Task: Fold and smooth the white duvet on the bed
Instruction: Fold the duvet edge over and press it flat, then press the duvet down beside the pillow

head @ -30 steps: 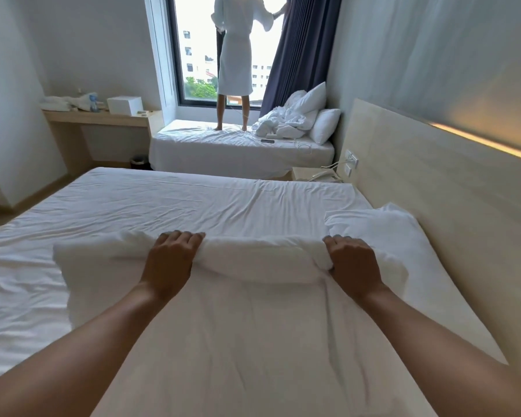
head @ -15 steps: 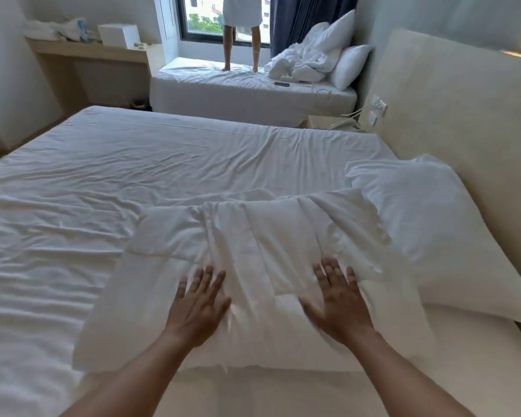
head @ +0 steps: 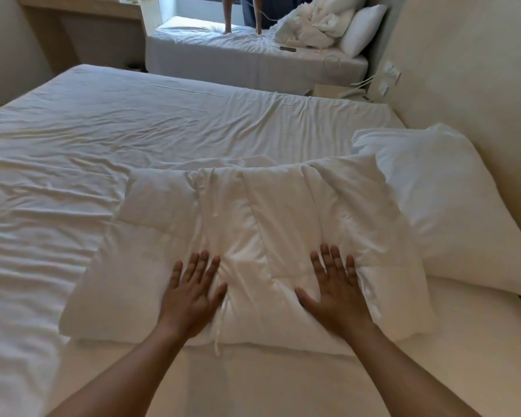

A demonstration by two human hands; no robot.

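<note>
The white duvet (head: 259, 224) lies folded into a thick rectangle on the near side of the big bed (head: 163, 130). Creases and a thin tie run down its middle. My left hand (head: 190, 293) presses flat on its near left part, fingers spread and straight. Flat on the near right part lies my right hand (head: 334, 290), fingers spread the same way. Both hands sit close to the duvet's near edge.
A white pillow (head: 451, 206) lies to the right of the duvet against the beige headboard (head: 463, 70). Behind is a second bed (head: 253, 58) with rumpled bedding and a person's legs standing on it. A wooden desk (head: 82, 22) stands at the far left.
A second ago both hands gripped the duvet's rolled edge; the fold came down toward me and the hands now press flat on it. Since half a second ago they barely moved.
</note>
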